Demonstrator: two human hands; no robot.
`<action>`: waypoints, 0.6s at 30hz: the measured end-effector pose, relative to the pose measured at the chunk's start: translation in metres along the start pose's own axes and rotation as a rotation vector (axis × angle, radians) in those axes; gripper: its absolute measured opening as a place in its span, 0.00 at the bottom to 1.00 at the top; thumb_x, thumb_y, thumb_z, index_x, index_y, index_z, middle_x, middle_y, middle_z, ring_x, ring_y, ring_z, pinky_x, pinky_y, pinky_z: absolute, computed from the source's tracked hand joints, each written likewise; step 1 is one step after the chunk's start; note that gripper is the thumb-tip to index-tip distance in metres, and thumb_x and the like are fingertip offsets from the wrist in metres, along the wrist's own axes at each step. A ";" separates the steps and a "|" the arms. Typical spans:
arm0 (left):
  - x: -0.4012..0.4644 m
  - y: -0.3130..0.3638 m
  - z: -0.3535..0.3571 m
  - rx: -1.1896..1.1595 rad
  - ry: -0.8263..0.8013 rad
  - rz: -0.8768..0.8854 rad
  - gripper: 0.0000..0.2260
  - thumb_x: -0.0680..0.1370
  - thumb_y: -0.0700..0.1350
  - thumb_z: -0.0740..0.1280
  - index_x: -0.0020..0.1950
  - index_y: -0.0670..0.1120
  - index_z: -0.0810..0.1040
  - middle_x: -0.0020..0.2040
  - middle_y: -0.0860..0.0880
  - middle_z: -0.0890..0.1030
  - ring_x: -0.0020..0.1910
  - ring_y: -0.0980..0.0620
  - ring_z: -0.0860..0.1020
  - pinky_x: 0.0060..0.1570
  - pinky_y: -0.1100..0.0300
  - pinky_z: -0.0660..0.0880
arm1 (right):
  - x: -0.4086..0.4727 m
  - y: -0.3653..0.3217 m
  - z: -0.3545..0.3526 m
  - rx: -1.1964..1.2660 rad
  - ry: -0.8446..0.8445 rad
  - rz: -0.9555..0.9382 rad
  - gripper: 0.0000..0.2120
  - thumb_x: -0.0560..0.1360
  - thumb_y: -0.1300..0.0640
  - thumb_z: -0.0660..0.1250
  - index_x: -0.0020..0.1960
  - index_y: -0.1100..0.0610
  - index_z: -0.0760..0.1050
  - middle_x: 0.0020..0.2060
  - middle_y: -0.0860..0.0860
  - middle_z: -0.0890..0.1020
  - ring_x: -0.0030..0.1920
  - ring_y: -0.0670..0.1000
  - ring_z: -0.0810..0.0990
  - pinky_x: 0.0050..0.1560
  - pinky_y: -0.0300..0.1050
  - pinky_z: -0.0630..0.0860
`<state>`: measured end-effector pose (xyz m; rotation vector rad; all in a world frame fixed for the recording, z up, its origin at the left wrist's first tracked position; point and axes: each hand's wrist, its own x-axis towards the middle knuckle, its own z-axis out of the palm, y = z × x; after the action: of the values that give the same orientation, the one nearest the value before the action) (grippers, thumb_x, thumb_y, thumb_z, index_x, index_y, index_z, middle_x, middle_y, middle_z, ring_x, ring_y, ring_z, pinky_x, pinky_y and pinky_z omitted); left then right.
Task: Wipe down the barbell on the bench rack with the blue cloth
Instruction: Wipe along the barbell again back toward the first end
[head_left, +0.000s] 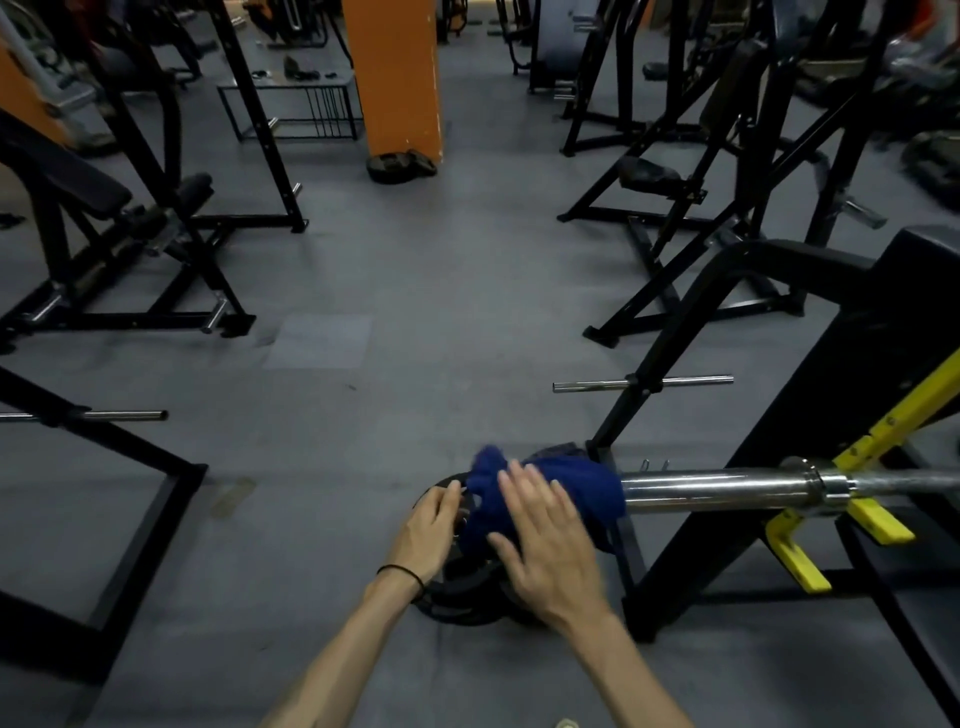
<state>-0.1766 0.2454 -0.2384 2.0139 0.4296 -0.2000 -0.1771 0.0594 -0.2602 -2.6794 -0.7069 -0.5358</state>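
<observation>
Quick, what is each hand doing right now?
Left hand: fingers curled at the end of the barbell, by the blue cloth; grip unclear.
Right hand: open, fingers straight, resting on the blue cloth.

Dim light falls on a grey rubber floor (415, 291), with one paler square tile (319, 340) left of centre. An orange pillar (397, 73) rises at the top middle, dark weight plates (400, 165) lying at its foot. Black machine frames (156, 223) crowd the left and right edges, and a wire rack (296, 111) stands at upper left.
</observation>
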 end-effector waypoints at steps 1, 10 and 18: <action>0.000 0.002 -0.001 0.015 -0.004 0.019 0.19 0.85 0.58 0.53 0.51 0.47 0.78 0.47 0.50 0.81 0.45 0.55 0.79 0.41 0.67 0.71 | -0.002 0.019 -0.005 -0.029 0.023 0.024 0.30 0.85 0.42 0.55 0.82 0.58 0.62 0.82 0.53 0.61 0.82 0.53 0.59 0.82 0.53 0.52; 0.008 -0.004 0.014 0.209 0.062 0.225 0.14 0.82 0.64 0.51 0.48 0.61 0.72 0.50 0.57 0.77 0.52 0.54 0.77 0.53 0.53 0.73 | -0.001 -0.035 0.004 0.093 0.029 0.123 0.31 0.85 0.44 0.51 0.83 0.59 0.58 0.83 0.54 0.56 0.83 0.55 0.53 0.82 0.56 0.45; 0.003 0.006 0.023 0.195 0.093 0.314 0.14 0.83 0.62 0.51 0.53 0.59 0.73 0.51 0.57 0.77 0.51 0.56 0.76 0.50 0.59 0.71 | -0.015 0.025 -0.016 0.105 0.223 0.535 0.31 0.86 0.43 0.50 0.81 0.62 0.60 0.83 0.55 0.58 0.83 0.55 0.52 0.81 0.62 0.49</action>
<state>-0.1704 0.2236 -0.2448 2.2574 0.1511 0.0487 -0.1803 0.0259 -0.2573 -2.5062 0.0484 -0.6110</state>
